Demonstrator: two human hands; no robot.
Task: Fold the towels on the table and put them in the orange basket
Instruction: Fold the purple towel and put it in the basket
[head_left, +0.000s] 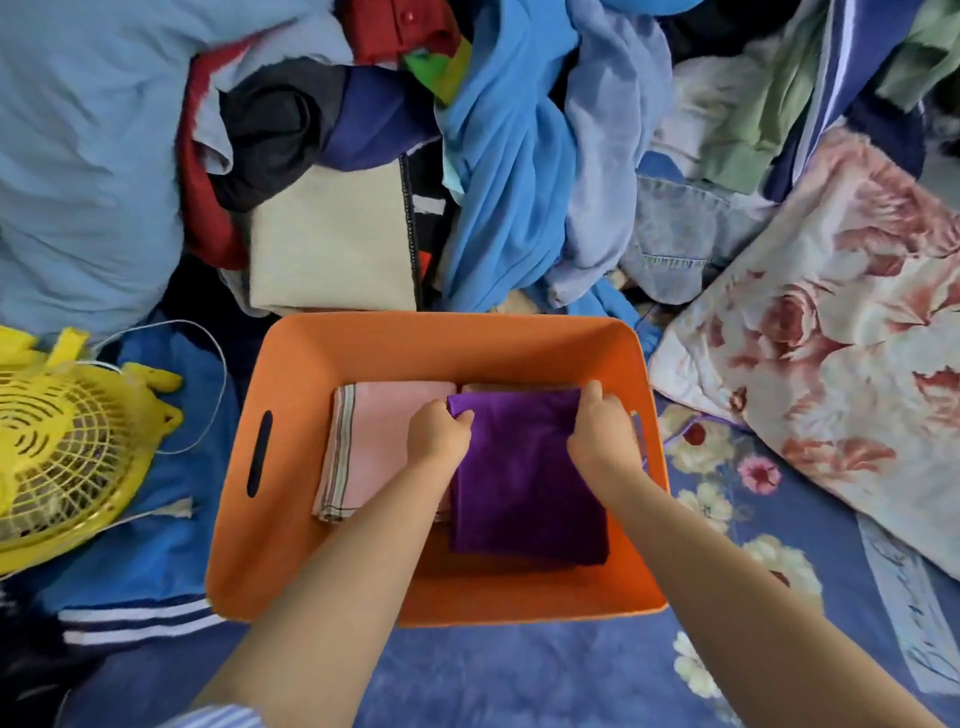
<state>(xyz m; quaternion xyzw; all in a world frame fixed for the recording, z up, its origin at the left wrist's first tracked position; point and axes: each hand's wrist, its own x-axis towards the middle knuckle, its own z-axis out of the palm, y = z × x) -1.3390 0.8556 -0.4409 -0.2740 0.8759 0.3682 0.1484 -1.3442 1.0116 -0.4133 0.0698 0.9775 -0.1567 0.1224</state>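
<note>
Amid piled laundry, both hands' fingers (464, 417) pinch a folded purple towel (524, 483) inside the orange basket (291, 374).

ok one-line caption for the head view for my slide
Both hands, left and right, set a folded purple towel beside a pink towel in the orange basket.

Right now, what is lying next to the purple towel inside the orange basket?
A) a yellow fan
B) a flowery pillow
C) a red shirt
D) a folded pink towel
D: a folded pink towel lies beside the purple towel in the orange basket.
</note>
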